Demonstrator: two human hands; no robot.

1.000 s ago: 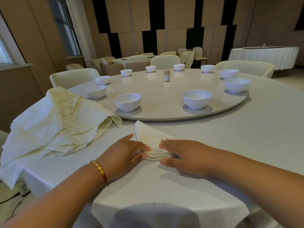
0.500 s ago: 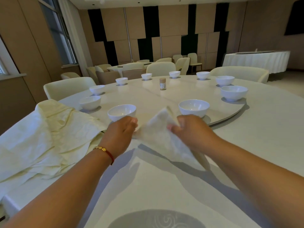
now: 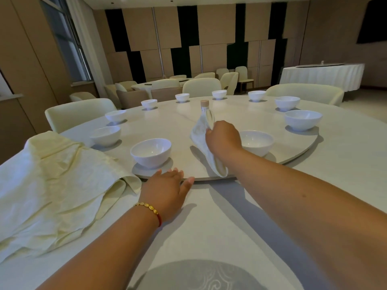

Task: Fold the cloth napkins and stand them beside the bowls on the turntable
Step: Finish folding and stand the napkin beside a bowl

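- Right hand (image 3: 224, 139) out over the turntable (image 3: 184, 122), fingers curled tight round the folded napkin (image 3: 202, 143) approx. mid-length, tip up, lower tail hanging down toward the turntable's near edge.
- Napkin sits between the two nearest bowls: near-left bowl (image 3: 150, 152) on one side, near-right bowl (image 3: 256, 142) just beside the hand. Looks like she's aiming for the gap next to the near-right bowl.
- Not standing yet: napkin tilted, carried by the grip, tail end close to the turntable top; can't tell if it's touching.
- Left hand (image 3: 167, 185) flat, fingers straight and spread, holding nothing, fingertips at the turntable's near rim. Prob. steadying the disc so it doesn't spin while the napkin goes down, or ready to rotate it.
- Pile of unfolded napkins (image 3: 52, 185) heaped at the near-left edge of the surface (image 3: 209, 227), one corner draped just by the left hand. Handy reach for the next one.
- More bowls ring the turntable's rim, none w/ a napkin beside it that shows, so the job's at an early stage by the look.
- Small bottle w/ cork top (image 3: 204, 104) near the turntable's centre, right behind the napkin's tip.
- Risk: soft fold may slump once released.
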